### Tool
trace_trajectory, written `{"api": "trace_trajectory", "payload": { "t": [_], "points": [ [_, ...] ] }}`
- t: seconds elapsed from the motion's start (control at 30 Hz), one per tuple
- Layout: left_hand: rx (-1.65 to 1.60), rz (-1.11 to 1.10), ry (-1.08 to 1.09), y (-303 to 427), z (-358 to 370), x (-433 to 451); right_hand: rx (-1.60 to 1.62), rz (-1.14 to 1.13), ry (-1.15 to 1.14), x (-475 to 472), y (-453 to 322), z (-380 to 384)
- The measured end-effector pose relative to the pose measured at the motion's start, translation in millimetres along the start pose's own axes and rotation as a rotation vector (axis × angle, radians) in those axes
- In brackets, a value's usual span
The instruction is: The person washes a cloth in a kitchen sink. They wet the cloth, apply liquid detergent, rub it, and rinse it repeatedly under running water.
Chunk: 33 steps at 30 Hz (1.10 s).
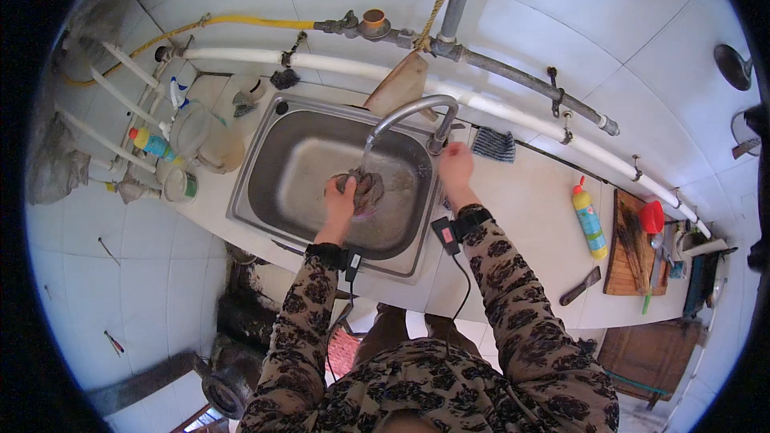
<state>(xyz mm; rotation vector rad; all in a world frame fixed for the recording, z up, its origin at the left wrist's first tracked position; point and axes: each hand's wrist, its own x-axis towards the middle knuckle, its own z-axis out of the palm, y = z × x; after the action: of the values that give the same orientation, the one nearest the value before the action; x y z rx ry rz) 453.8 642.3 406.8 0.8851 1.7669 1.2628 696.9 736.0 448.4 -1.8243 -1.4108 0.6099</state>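
Note:
Over the stainless steel sink point(289, 180), my left hand point(340, 199) grips a crumpled dark brown cloth point(368, 191). Water runs onto it from the curved metal faucet point(415, 107). My right hand point(456, 168) is at the sink's right edge, close by the base of the faucet; its fingers are curled, and whether they hold the faucet's handle cannot be told. A striped dark cloth point(494, 144) lies on the counter to the right of that hand.
On the right of the counter point(517, 210) are a yellow-blue squeeze bottle point(589, 222), a dark-handled knife or scraper point(580, 286) and a wooden board point(622, 270) with a brush of bristles. Left of the sink stand a plastic jug point(219, 144) and a tub point(180, 185). Pipes line the wall.

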Motion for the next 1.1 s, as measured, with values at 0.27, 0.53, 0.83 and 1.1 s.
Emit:
{"api": "trace_trajectory", "payload": {
  "t": [0.27,0.53,0.83,1.1],
  "points": [
    [-0.06,-0.165,-0.014,51.7,-10.5,-38.9,0.15,-0.178,0.022,58.9,12.8,-2.1],
    [0.02,0.053,-0.068,89.0,3.4,-71.9,0.118,-0.198,-0.11,34.3,-3.9,-39.8],
    [-0.005,0.121,-0.106,99.5,25.2,-101.8,0.019,-0.012,-0.087,-17.2,92.8,-123.0],
    [-0.071,0.183,-0.443,111.8,65.6,-149.9,-0.859,0.218,0.197,-17.9,218.2,-311.2]
  ]
}}
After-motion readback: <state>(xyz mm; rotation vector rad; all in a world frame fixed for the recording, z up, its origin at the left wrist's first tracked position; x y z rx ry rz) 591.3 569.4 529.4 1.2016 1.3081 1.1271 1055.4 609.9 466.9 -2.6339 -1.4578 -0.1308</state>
